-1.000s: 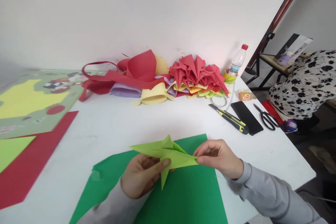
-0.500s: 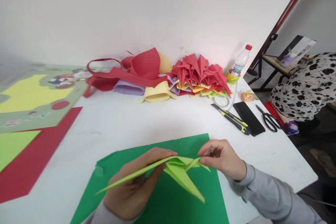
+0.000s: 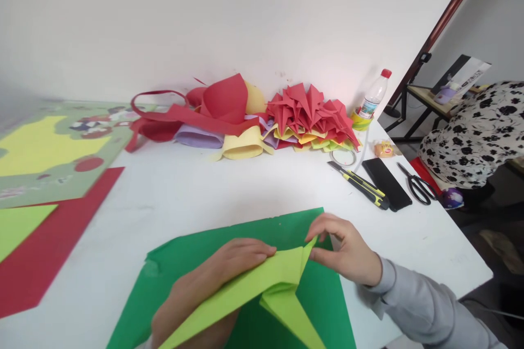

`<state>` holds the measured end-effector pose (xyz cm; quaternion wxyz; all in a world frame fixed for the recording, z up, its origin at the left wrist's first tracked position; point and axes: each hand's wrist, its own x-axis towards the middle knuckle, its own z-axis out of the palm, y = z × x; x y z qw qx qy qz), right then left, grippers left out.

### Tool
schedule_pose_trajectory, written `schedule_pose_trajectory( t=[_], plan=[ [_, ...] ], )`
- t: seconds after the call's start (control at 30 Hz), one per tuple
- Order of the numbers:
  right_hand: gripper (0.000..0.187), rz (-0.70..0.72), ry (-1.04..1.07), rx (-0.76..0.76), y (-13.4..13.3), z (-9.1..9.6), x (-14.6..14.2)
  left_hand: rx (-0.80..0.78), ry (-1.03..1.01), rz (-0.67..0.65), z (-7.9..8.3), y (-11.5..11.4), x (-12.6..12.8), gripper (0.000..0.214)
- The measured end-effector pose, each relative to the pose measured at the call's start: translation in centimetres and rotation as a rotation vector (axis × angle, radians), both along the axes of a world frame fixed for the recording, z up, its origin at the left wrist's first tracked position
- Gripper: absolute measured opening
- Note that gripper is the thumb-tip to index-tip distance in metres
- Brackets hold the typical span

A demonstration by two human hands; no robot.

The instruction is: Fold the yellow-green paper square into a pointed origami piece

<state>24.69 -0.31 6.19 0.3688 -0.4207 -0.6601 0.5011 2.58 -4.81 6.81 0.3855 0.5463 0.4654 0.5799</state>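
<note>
A lime-green folded paper piece (image 3: 245, 292), with long pointed flaps, is held above a dark green sheet (image 3: 196, 248) lying on the table. My left hand (image 3: 208, 278) grips its body from the left, fingers along the upper edge and thumb hidden behind the paper. At the right end, my right hand (image 3: 346, 248) pinches a small narrow tip between thumb and index finger. One flap hangs down toward the bottom edge of the view.
Red folded paper pieces (image 3: 307, 109) and coloured paper strips (image 3: 221, 103) lie along the wall. On the right are a utility knife (image 3: 362, 188), a black phone-like slab (image 3: 387, 184), scissors (image 3: 420, 185) and a bottle (image 3: 372, 95). A person in patterned clothing (image 3: 470, 136) is beyond the table.
The paper piece has tilted so that its broad side now faces me, and its left end has dropped lower. My right hand keeps pinching the right tip, which now points upward.
</note>
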Motion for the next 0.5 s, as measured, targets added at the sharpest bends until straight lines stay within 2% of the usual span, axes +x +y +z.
schedule_pose_trajectory(
  t=[0.07, 0.1, 0.23, 0.3, 0.43, 0.5],
  plan=[
    [0.016, -0.052, 0.020, 0.052, 0.2, 0.2, 0.0, -0.128, -0.045, 0.048, 0.0, 0.2, 0.3, 0.024],
    [0.020, -0.051, 0.045, 0.008, 0.2, 0.2, 0.0, -0.205, -0.074, 0.065, 0.0, 0.3, 0.4, 0.027],
    [0.036, -0.022, 0.189, -0.354, 0.5, -0.4, 0.0, -0.471, -0.264, 0.011, -0.4, 1.3, 0.7, 0.035],
    [0.041, -0.014, 0.256, -0.451, 0.6, -0.9, 0.0, -0.565, -0.376, -0.040, -0.6, 1.7, 0.8, 0.037],
    [0.045, 0.019, 0.298, -0.529, 0.8, -1.5, 0.1, -0.665, -0.556, -0.083, -1.0, 2.1, 1.0, 0.038],
    [0.043, 0.035, 0.227, -0.467, 0.7, -1.4, 0.2, -0.694, -0.596, -0.100, -1.2, 2.2, 1.0, 0.038]
  ],
)
